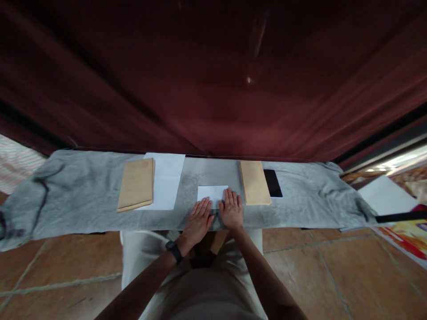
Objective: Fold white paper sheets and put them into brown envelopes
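Observation:
A small white sheet of paper (pixel 212 193), perhaps folded, lies flat on the grey cloth right in front of me. My left hand (pixel 199 219) rests palm down at its lower left edge, fingers stretched out. On its right side lies my right hand (pixel 231 209), also flat, with the fingertips over the paper's edge. To the right is a stack of brown envelopes (pixel 256 182). On the left, another pile of brown envelopes (pixel 136 183) partly covers larger white sheets (pixel 168 180).
Grey cloth (pixel 300 191) covers the narrow table. A dark phone or tablet (pixel 273 183) sits partly under the right envelopes. Behind the table hangs a dark red curtain (pixel 207 98). A white panel (pixel 387 195) and a colourful printed item (pixel 408 238) are at far right.

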`<state>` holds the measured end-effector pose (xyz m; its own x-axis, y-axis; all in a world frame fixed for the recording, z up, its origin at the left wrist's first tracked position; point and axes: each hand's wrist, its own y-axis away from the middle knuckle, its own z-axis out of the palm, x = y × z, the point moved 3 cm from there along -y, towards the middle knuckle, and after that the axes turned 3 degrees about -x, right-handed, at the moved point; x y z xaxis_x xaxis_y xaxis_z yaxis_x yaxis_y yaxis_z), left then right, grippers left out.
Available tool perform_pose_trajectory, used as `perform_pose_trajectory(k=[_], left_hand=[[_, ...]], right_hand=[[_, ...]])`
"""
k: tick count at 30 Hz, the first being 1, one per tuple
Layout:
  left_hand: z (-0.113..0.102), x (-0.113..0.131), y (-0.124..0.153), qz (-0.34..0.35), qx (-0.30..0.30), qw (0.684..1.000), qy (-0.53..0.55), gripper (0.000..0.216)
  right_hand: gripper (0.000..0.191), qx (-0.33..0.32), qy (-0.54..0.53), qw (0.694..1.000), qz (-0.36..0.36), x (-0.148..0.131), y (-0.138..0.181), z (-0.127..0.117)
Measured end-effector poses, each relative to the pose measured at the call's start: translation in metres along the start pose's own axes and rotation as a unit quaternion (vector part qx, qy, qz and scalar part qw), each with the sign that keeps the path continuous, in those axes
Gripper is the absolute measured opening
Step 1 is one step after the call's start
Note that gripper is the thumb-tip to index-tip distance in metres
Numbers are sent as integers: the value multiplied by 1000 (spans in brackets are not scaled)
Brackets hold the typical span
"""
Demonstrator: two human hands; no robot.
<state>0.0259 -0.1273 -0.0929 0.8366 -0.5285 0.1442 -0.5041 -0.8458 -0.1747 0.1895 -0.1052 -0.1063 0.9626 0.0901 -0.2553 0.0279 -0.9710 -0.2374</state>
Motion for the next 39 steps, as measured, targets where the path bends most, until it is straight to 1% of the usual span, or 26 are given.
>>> perform_pose_trajectory(k=[5,8,12,18,24,30,35,39], left_hand=[[0,4,-25,-27,-9,1000,6,53],[1,0,-38,-20,-10,1000,6,53],[3,-7,-45,-3,-6,1000,6,54],[4,-16,-41,7,2,1000,25,54],[-3,-21,-33,36,-1,998,46,51],[-4,-20,-36,33,8,998,56,50],[-3,-19,-36,32,-4,998,54,52],[-5,-20,-36,32,-11,998,46,53]], right_hand=[[55,7,-9,1000,-1,0,0,0],[54,17,-11,1000,-4,0,-1,0],[54,26,-11,1000,-9,1,0,2],[56,17,-8,1000,-8,2,0,2],[56,9,-4,1000,1,0,0,-1],[56,-2,5,1000,0,0,0,-2],[57,-16,15,1000,2,0,-1,-1],[57,-16,12,1000,0,0,1,-1]])
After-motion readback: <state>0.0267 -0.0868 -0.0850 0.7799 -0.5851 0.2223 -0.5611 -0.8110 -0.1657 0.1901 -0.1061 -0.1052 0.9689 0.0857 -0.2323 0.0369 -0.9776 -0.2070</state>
